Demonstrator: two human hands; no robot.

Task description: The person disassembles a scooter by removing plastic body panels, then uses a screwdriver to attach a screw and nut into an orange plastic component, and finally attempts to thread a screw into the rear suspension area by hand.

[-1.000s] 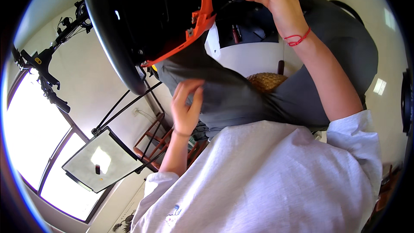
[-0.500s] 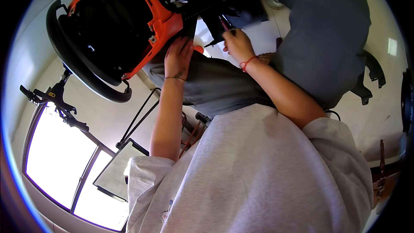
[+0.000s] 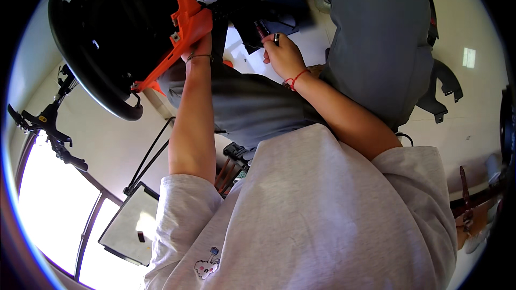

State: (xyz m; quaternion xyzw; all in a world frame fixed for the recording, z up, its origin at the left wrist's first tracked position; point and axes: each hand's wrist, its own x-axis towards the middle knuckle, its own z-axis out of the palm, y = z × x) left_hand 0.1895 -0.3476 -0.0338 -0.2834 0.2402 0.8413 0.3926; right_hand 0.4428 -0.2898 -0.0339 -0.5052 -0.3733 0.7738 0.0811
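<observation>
At the upper left stands a large orange and black body shell (image 3: 185, 27) with a curved black bar (image 3: 75, 70) along its side. My left hand (image 3: 200, 47) reaches up to the shell's lower orange edge, just above my grey trouser leg. Its fingers are hidden behind that edge, so their grip does not show. My right hand (image 3: 285, 56) is closed around a slim tool with a dark red handle (image 3: 262, 29); its exact kind is unclear. A short dark cylinder end (image 3: 277, 38) sticks up at the same fist. Dark parts lie beyond this hand.
My bent right leg (image 3: 376, 43) rises beside the right hand. Black curved brackets (image 3: 438, 91) lie on the pale floor to the right. A handlebar with levers (image 3: 45, 123) stands at the left, near a bright window (image 3: 59, 193) and a white board (image 3: 131, 225).
My left hand has gone from lying with its fingers visible by the shell to reaching behind its orange edge. My right hand still grips the slim tool. The whole view has shifted slightly.
</observation>
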